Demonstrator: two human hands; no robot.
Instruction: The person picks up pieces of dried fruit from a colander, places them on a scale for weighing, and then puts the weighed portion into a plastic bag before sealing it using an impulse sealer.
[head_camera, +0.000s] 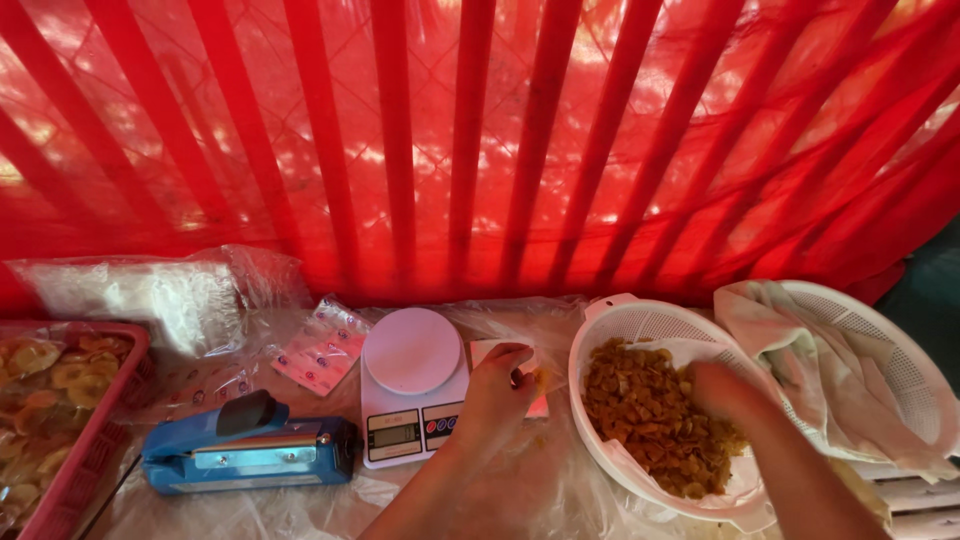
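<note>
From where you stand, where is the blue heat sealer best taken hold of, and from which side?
Judging by its pose, take the blue heat sealer by its long body near the middle, from above and the near side. It lies flat with its long side toward you; the dark knob sits left of centre, and the scale crowds its right end.

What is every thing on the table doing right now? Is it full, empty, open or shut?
White basket: full of golden fried snack.
Right hand: reaching into the snack.
Left hand: pinching a small bag beside the scale.
Kitchen scale: pan empty.
Blue bag sealer: shut.
Second white basket: holds a cloth.
Red tray: covered chips inside.
</note>
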